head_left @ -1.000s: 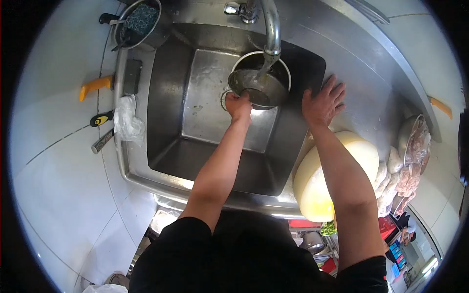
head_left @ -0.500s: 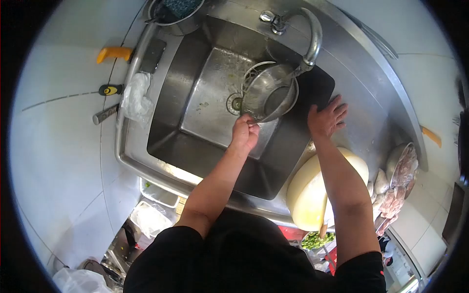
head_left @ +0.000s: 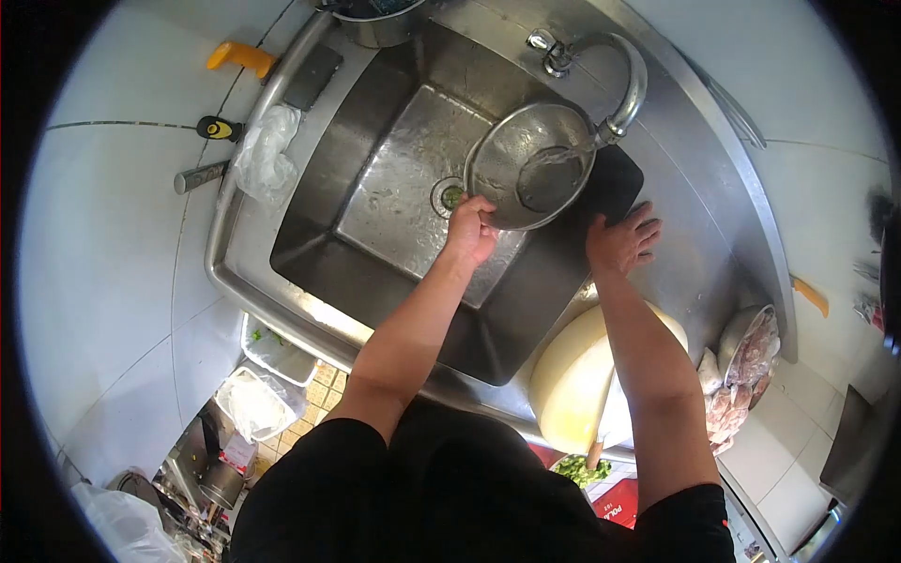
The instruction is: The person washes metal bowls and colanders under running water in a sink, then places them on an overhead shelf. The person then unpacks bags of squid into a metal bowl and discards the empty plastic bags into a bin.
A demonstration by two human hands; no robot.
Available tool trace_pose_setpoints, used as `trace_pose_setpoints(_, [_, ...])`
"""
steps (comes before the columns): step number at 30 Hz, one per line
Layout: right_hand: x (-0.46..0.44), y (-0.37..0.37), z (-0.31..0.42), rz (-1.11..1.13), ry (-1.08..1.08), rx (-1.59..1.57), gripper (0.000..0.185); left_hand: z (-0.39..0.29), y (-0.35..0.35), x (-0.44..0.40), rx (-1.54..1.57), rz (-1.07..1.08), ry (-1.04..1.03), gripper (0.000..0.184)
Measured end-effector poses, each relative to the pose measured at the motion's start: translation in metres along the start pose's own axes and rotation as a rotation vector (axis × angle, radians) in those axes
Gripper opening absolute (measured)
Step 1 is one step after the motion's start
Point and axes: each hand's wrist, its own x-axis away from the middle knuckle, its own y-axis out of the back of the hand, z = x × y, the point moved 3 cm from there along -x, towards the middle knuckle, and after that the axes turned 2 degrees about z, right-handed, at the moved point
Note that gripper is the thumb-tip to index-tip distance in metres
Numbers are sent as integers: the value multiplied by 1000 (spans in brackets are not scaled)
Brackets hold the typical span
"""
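Observation:
My left hand (head_left: 472,233) is closed on the near left rim of a round metal strainer (head_left: 509,155), tilted over the sink (head_left: 394,169). Water runs from the curved faucet (head_left: 635,94) into the strainer. What lies beneath the strainer is hidden. Fingers spread, my right hand (head_left: 623,242) rests on the steel counter (head_left: 694,225) at the sink's right edge and holds nothing. A thick, pale yellow round block (head_left: 568,380) lies under my right forearm.
Bags of meat (head_left: 732,410) and a metal bowl (head_left: 737,342) sit at the right. A plastic bag (head_left: 267,155), a dark block (head_left: 313,77) and a metal pot (head_left: 380,28) line the left rim. A knife (head_left: 608,422) lies by the yellow block.
The strainer has been turned and tipped so its inside faces up more, and it has shifted right with my left hand. My right hand stays on the counter. The whole view has rotated.

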Motion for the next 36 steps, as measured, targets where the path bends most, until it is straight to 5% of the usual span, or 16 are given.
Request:
trace_pose_setpoints(12, [-8,-3,-10,70,42,-50,102,-7,-31,33,-215,222,-45,24])
trace_pose_setpoints(18, [-23,13,-8,117,-85,-300,92,-34,-34,45,-240,82,-188,31])
trace_pose_setpoints(20, [-9,47,8,649,287,-1048,90,-38,-31,46,-188,24,-169,35])
trace_pose_setpoints(22, [24,55,21,944,173,-1111,74,-34,-29,42,-204,72,-162,34])
trace_pose_setpoints(24, [60,67,38,818,198,-1176,66,-28,-38,52,-204,157,-110,34])
trace_pose_setpoints(26, [80,78,44,686,226,-1244,60,-23,-20,31,-348,153,-92,32])
trace_pose_setpoints(29, [93,95,43,548,286,-1194,68,-39,-28,17,-1442,-40,-617,52])
trace_pose_setpoints(36, [92,129,37,529,318,-1038,72,-55,-102,21,-1829,-22,-619,61])
